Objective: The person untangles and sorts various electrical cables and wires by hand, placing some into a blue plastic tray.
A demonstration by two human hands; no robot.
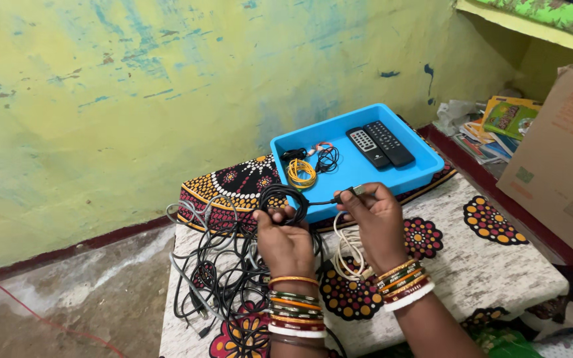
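Keep your left hand (285, 232) clenched on the black cable coil (284, 199) while your right hand (374, 215), pinching its plug end (355, 191), feeds slack evenly.

View: one head-worn camera, no second view to share the scene with.
Position: above and behind the person's hands, looking from the near edge of the patterned cloth (499, 265).
Facing: tilted down and forward toward the yellow-green wall (134, 86) at 12 o'clock.
Nearness: close; the left hand (285, 242) and right hand (376, 222) sit low at 6 o'clock, forearms cut by the bottom edge.
Reach: blue tray (359, 176) just past centre; cardboard box (562, 159) at 3 o'clock; bare floor (81, 298) at 8 o'clock.
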